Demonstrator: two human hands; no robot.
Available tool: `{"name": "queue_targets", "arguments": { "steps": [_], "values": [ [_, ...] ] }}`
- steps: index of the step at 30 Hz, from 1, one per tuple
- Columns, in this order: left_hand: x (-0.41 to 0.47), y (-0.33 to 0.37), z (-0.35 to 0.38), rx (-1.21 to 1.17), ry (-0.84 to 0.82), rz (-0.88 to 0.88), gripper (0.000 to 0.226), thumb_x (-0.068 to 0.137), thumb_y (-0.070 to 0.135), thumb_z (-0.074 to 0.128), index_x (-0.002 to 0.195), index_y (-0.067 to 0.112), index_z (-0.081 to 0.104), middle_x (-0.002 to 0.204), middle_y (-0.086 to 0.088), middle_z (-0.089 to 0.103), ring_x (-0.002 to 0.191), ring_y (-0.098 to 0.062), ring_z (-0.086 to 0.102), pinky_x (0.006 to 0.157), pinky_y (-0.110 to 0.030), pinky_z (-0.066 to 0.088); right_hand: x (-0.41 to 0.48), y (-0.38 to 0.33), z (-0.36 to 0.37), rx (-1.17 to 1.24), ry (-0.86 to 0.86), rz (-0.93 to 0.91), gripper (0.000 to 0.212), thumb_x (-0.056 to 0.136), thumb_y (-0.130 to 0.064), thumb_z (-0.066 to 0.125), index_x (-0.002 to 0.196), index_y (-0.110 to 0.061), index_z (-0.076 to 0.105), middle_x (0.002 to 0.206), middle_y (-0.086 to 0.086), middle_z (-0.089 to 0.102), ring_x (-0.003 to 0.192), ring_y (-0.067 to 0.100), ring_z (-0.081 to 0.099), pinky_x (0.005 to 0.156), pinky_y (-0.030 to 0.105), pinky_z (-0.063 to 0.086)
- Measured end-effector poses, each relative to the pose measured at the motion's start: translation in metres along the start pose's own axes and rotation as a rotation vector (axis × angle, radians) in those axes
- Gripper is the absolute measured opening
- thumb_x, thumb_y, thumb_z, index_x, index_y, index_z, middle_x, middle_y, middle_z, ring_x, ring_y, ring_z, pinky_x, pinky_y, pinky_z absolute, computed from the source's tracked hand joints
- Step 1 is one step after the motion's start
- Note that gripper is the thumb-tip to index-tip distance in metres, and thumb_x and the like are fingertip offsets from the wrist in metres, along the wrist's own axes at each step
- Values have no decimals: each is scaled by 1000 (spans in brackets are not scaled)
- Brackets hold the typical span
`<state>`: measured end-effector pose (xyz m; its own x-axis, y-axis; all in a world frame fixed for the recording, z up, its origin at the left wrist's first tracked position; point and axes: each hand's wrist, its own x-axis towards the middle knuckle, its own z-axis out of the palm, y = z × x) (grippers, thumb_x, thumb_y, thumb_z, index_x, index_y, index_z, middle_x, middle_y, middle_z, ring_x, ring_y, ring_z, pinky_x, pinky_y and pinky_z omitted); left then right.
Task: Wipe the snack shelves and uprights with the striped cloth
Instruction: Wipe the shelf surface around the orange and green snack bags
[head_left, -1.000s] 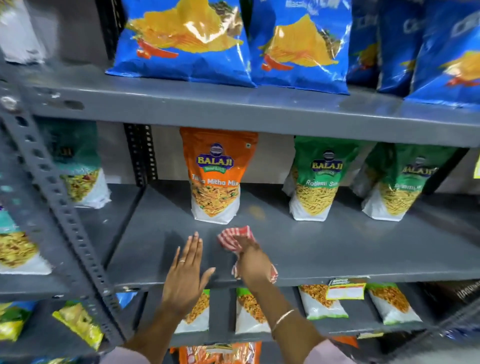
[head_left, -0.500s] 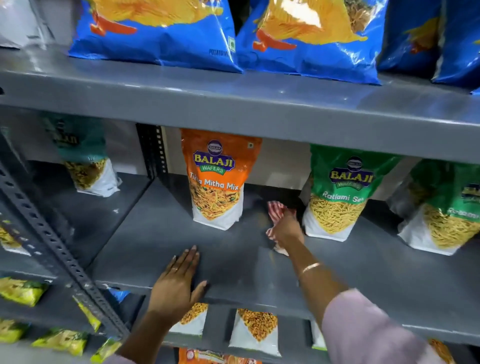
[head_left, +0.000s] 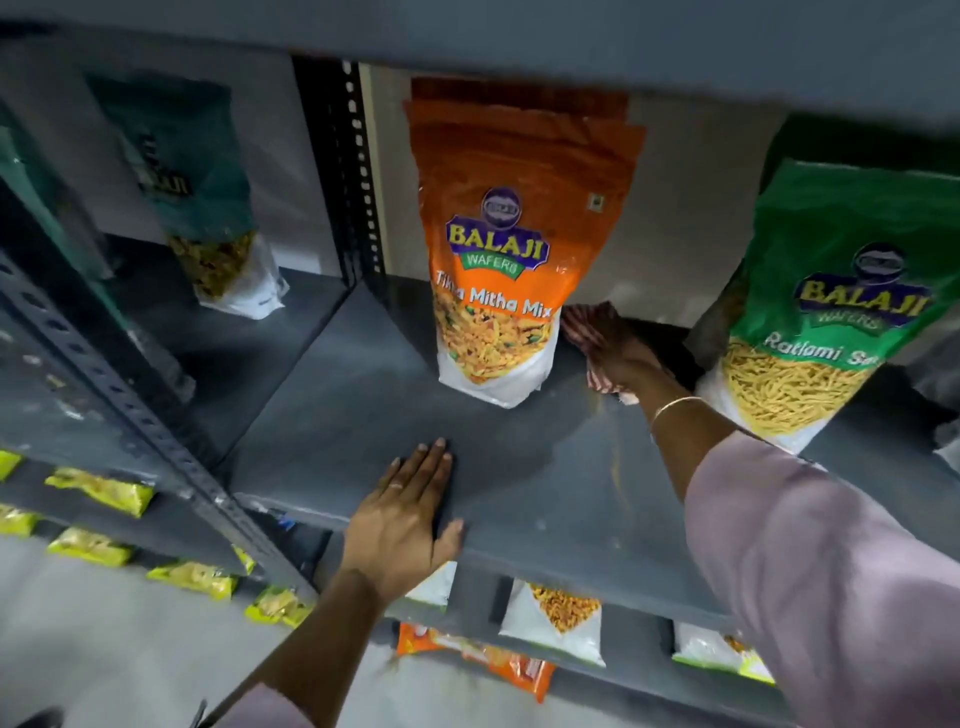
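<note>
My right hand (head_left: 621, 353) presses the red-and-white striped cloth (head_left: 584, 325) flat on the grey snack shelf (head_left: 363, 415), deep at the back between an orange snack bag (head_left: 509, 244) and a green snack bag (head_left: 826, 291). Most of the cloth is hidden under the hand. My left hand (head_left: 405, 519) lies flat with fingers spread on the shelf's front edge, holding nothing. A perforated grey upright (head_left: 130, 405) runs diagonally at the left front, and a dark perforated upright (head_left: 358, 171) stands at the back.
The shelf above hangs close overhead. A dark green bag (head_left: 202, 197) stands in the left bay. Below are white-and-orange packets (head_left: 556, 618), an orange bag (head_left: 493, 660) and yellow packets (head_left: 98, 493) on lower shelves.
My right hand has pushed the cloth further back on the shelf, into the gap between the orange and green bags. The camera has moved closer under the upper shelf. My left hand stays planted.
</note>
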<state>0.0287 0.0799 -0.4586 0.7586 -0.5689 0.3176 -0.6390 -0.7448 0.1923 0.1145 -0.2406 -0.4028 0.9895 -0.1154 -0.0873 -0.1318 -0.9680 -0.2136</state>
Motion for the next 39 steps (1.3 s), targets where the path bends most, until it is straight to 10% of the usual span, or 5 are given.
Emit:
{"name": "queue_targets", "arguments": {
  "steps": [3,19,24,29,39],
  "values": [
    [0,2,-4,-11,-59,-27,62,81,42,40,121,-1,60,129,-15,56,116,-29,56,105,-33,25,-20,-4,8,180,69,95,54,99,-44,31,150,-36,13,161,-3,16,147,22,21,122,35,20],
    [6,21,-10,-35,-104,6,62,80,37,35,122,-2,58,129,-17,56,117,-32,55,103,-39,25,-246,-70,22,220,-19,62,62,92,-11,57,132,-52,33,143,-20,47,126,9,53,100,35,50],
    [-4,14,-4,12,-144,-9,61,82,37,35,121,-2,59,127,-17,57,116,-32,55,104,-36,21,-249,-71,-21,936,-232,-90,35,97,-14,46,131,-14,53,124,-16,64,112,-8,59,105,23,46],
    [1,7,-9,33,-111,-45,62,82,38,34,121,-4,58,128,-18,56,116,-33,55,108,-29,12,-186,-49,11,352,205,401,38,98,-19,47,136,-24,50,137,11,58,118,33,60,95,42,49],
    [-1,8,-10,12,-111,-45,61,81,38,34,120,-1,60,126,-17,58,115,-31,56,103,-39,33,-184,-64,36,119,122,88,45,97,-35,44,142,-35,39,149,3,45,128,27,52,102,36,45]
  ]
}}
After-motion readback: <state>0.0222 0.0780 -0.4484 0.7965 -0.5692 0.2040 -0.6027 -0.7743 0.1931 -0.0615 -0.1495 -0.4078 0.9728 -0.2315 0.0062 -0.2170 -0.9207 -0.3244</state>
